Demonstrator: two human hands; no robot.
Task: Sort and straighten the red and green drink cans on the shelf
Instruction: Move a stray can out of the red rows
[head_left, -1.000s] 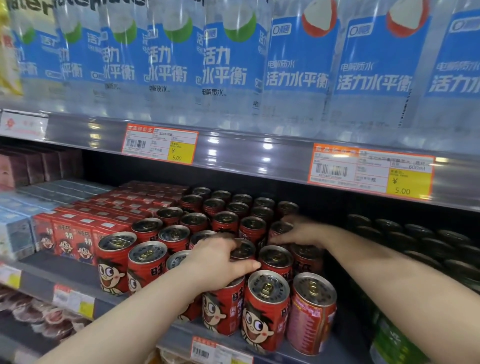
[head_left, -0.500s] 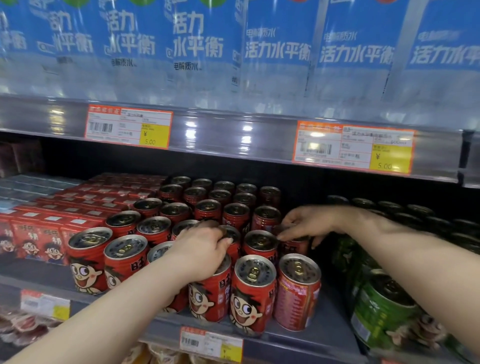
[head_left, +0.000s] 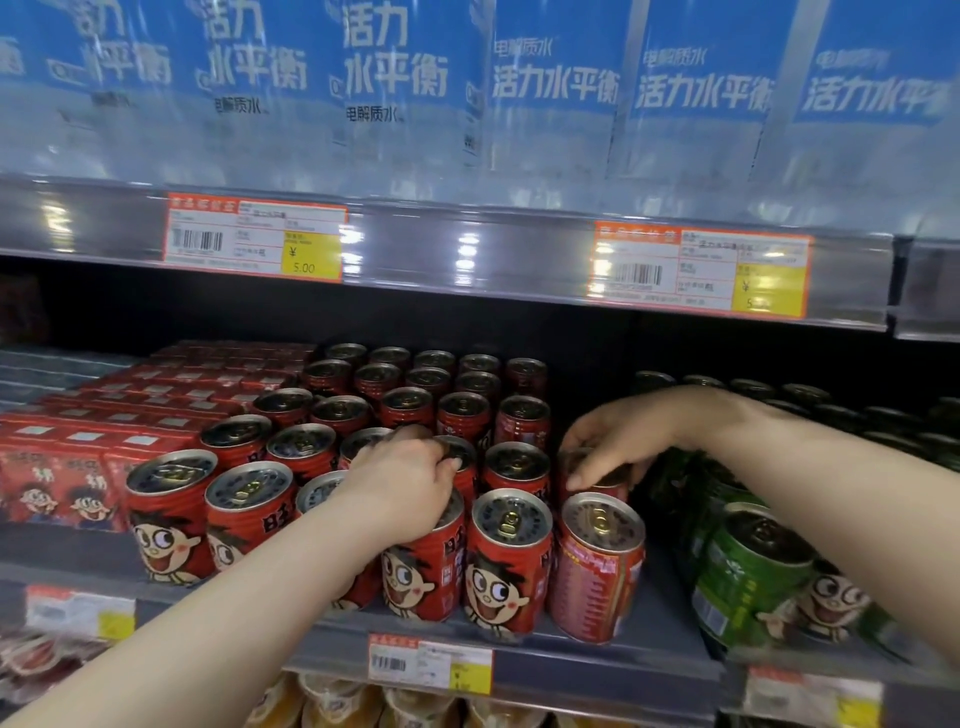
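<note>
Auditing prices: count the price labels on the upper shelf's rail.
2: one price label at left, above the red cans; the other at right, above the green cans. None seems hidden.

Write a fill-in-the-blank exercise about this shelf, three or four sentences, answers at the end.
1. The right hand grips a second-row can whose colour is ____.
2. The left hand holds a front-row can printed with a cartoon ____.
3. The cans on the far right are ____.
4. The yellow price tag on the upper shelf reads ____.
Answers: red; face; green; 5.00
</note>
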